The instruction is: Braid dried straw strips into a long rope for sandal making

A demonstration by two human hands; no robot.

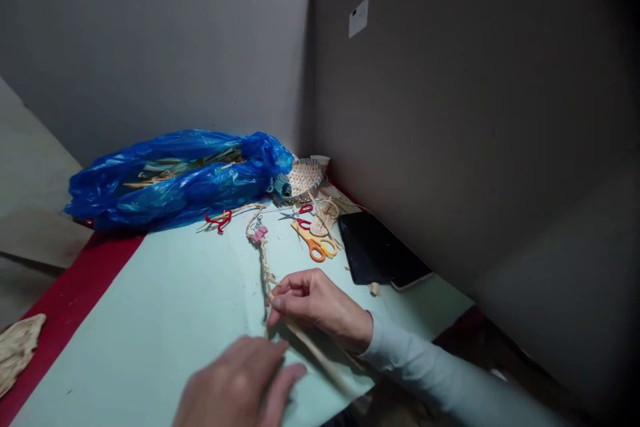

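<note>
My right hand (316, 305) rests on the pale green sheet (165, 307) with its fingers pinched on the near end of a braided straw cord (263, 253). The cord runs away from me to a pink binder clip (259, 233). Loose straw strands (320, 353) trail from under my right hand toward the table's near edge. My left hand (240, 383) sits low in front, blurred, knuckles up, fingers curled down onto the strands beside the right hand.
A blue plastic bag (175, 177) of straw lies at the back. Orange-handled scissors (317, 247), small red scissors (300, 217), a red clip (220, 219), woven straw pieces (305, 177) and a dark tablet (377, 250) lie by the grey partition. A dried husk (17, 347) sits at left.
</note>
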